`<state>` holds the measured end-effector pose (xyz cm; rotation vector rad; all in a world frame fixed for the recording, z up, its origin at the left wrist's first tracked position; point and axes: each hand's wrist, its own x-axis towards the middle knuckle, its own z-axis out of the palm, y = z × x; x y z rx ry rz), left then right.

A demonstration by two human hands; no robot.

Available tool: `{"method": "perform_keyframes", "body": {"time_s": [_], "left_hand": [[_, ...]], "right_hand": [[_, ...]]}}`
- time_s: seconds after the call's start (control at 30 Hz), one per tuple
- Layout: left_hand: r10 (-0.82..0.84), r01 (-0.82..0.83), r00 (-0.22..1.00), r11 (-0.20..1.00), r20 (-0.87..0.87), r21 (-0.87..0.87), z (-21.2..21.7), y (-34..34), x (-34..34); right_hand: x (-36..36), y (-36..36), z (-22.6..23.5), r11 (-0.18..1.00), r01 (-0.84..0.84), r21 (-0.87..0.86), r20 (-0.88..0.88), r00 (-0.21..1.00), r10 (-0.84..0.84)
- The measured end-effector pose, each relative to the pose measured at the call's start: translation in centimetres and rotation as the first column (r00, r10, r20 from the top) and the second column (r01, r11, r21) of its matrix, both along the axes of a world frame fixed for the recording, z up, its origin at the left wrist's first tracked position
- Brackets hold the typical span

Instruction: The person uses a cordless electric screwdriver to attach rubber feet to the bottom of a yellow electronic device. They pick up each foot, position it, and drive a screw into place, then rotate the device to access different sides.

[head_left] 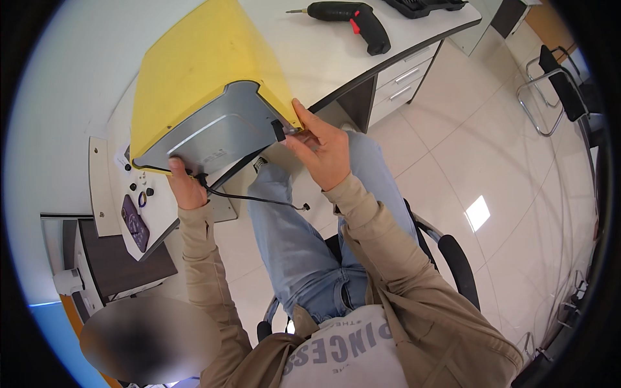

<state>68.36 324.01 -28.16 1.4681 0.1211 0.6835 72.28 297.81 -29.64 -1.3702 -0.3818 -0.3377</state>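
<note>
Two hands grip one yellow appliance point(200, 71) tipped on the desk edge, its grey underside point(217, 132) facing the person. One left hand point(186, 187) curls its fingers against the lower corner of that underside, beside one black cable point(259, 199) trailing toward the knees. One right hand point(323, 152) pinches one black foot point(279, 130) at the opposite corner. Just left of the left hand lie three small black knobs point(141, 188) and one purple phone point(134, 223). Well beyond the right hand rests one black cordless screwdriver point(352, 19) on the white desk point(336, 58).
</note>
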Motion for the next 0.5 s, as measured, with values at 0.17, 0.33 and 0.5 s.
{"method": "perform_keyframes", "body": {"time_s": [0.17, 0.33, 0.5], "left_hand": [[0.031, -0.033, 0.998, 0.999, -0.058, -0.03, 0.6, -0.2, -0.2], [0.041, -0.042, 0.998, 0.999, -0.053, -0.024, 0.8, -0.8, 0.0], [0.035, -0.036, 0.999, 0.998, -0.033, -0.054, 0.9, -1.2, 0.1]], "right_hand": [[-0.4, 0.3, 0.1, 0.991, -0.071, 0.114, -0.072, 0.994, 0.079], [-0.4, 0.4, 0.0, 0.99, -0.105, 0.098, -0.099, 0.988, 0.115], [-0.5, 0.7, 0.4, 0.969, -0.138, 0.206, -0.185, 0.967, 0.177]]}}
